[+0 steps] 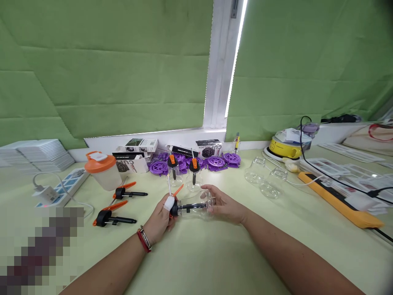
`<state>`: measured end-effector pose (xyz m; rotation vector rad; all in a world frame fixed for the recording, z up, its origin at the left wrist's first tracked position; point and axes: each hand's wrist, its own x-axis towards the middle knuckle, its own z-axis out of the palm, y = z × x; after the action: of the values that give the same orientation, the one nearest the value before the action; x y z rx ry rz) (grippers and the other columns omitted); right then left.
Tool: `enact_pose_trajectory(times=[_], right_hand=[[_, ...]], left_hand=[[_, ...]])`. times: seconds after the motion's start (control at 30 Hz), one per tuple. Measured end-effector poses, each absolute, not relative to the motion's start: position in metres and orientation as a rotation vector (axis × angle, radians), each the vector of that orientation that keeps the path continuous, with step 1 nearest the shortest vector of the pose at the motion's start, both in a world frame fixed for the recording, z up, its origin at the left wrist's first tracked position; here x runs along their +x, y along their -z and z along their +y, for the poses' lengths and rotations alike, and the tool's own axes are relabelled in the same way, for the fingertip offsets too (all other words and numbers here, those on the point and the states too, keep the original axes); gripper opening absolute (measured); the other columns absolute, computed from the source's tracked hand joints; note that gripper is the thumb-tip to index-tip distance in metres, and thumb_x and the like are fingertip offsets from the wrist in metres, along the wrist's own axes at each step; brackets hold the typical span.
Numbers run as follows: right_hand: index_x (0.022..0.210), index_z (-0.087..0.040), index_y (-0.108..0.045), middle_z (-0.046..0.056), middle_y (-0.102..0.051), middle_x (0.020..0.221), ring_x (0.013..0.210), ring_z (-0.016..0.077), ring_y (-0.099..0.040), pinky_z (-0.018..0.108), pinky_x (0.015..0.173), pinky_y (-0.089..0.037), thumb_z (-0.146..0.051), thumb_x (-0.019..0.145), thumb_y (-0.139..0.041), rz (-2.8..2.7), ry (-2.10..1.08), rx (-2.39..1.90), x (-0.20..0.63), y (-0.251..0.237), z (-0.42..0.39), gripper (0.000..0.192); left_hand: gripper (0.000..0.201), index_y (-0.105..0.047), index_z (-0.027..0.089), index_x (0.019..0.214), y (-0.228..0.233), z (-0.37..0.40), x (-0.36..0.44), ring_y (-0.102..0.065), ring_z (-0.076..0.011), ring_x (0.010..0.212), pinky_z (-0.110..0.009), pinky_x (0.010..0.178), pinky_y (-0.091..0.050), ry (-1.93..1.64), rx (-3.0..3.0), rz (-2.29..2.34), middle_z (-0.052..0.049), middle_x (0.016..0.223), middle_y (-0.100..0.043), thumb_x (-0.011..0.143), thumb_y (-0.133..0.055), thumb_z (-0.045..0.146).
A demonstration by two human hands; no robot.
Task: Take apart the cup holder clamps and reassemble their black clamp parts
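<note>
- Hands met over the near middle of the pale green table (196, 254) in the head view, both on one clear plastic cup (201, 206) that lay on its side.
- Its long axis ran left to right, almost level, with a black-and-orange pump (175, 203) fitted at its left end and a thin rod rising from there.
- Left hand (159, 221), a white wrap on one fingertip, was closed around the pump end; right hand (222, 205) curled about the cup's right end, fingers over the top.
- Neither hand was nearer than the other: the cup spanned the gap between them, touching both, just above the table.
- To the left lay two loose pumps (118, 207) of the same kind, well apart from the hands, beside an orange-lidded container (102, 170).
- Farther back stood two more cups with pumps (184, 174), purple discs (215, 160) and small boxes (138, 153).
- To the right, empty clear cups (266, 177), a yellow device (285, 147) and an orange power strip (340, 200) lay apart from the hands.
</note>
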<state>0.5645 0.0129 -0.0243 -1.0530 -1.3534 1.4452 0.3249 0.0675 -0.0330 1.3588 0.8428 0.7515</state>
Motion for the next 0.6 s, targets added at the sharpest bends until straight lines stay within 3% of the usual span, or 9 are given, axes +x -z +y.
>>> enact_pose_trajectory(times=[0.07,0.13,0.27,0.33,0.43,0.5,0.6], right_hand=[[0.125,-0.025,-0.041,0.006,-0.058,0.098,0.066,0.0130,-0.062,0.020,0.046,-0.045,-0.055,0.078,-0.057,-1.311,-1.529,-1.121,0.5634,0.0242,0.0129,0.058],[0.124,-0.021,-0.043,0.008,-0.059,0.094,0.061,0.0133,-0.061,0.019,0.039,-0.040,-0.062,0.083,-0.041,-1.282,-1.543,-1.175,0.5636,0.0240,0.0130,0.057],[0.130,-0.030,-0.038,0.008,-0.044,0.126,0.090,0.0145,-0.057,0.020,0.057,-0.048,-0.043,0.070,-0.071,-1.361,-1.419,-1.104,0.5668,0.0219,0.0123,0.070],[0.128,-0.030,-0.037,0.006,-0.050,0.116,0.082,0.0129,-0.058,0.019,0.056,-0.047,-0.041,0.069,-0.073,-1.382,-1.415,-1.109,0.5675,0.0224,0.0129,0.070],[0.122,-0.024,-0.042,0.004,-0.057,0.092,0.060,0.0101,-0.057,0.018,0.042,-0.038,-0.056,0.082,-0.049,-1.358,-1.445,-1.180,0.5675,0.0254,0.0151,0.052],[0.124,-0.024,-0.042,0.007,-0.055,0.103,0.065,0.0108,-0.058,0.017,0.041,-0.037,-0.057,0.082,-0.049,-1.365,-1.435,-1.169,0.5683,0.0268,0.0162,0.054],[0.129,-0.031,-0.037,0.006,-0.043,0.125,0.072,0.0087,-0.055,0.016,0.044,-0.038,-0.044,0.068,-0.072,-1.421,-1.387,-1.109,0.5707,0.0271,0.0167,0.072]], left_hand=[[0.040,-0.043,0.022,0.093,0.0335,0.0678,0.3246,-0.025,-0.0053,0.035,-0.017,0.034,-0.026,-0.750,1.366,0.834,0.007,0.051,-0.046,0.087,-0.031,0.060],[0.040,-0.043,0.022,0.094,0.0336,0.0677,0.3246,-0.025,-0.0052,0.035,-0.017,0.034,-0.027,-0.743,1.370,0.835,0.007,0.052,-0.046,0.086,-0.031,0.060],[0.041,-0.043,0.021,0.093,0.0321,0.0677,0.3251,-0.025,-0.0052,0.035,-0.017,0.034,-0.028,-0.743,1.365,0.866,0.007,0.053,-0.045,0.086,-0.032,0.060],[0.042,-0.043,0.021,0.092,0.0322,0.0684,0.3251,-0.026,-0.0053,0.035,-0.017,0.034,-0.027,-0.742,1.372,0.866,0.007,0.053,-0.045,0.086,-0.032,0.061],[0.043,-0.044,0.021,0.093,0.0337,0.0699,0.3247,-0.026,-0.0055,0.034,-0.017,0.033,-0.026,-0.742,1.383,0.853,0.006,0.053,-0.046,0.086,-0.031,0.061],[0.042,-0.044,0.021,0.094,0.0345,0.0706,0.3246,-0.026,-0.0056,0.035,-0.018,0.033,-0.027,-0.745,1.375,0.845,0.006,0.053,-0.047,0.086,-0.031,0.061],[0.042,-0.043,0.021,0.091,0.0346,0.0711,0.3249,-0.024,-0.0054,0.035,-0.018,0.033,-0.027,-0.745,1.349,0.839,0.006,0.053,-0.046,0.086,-0.032,0.060]])
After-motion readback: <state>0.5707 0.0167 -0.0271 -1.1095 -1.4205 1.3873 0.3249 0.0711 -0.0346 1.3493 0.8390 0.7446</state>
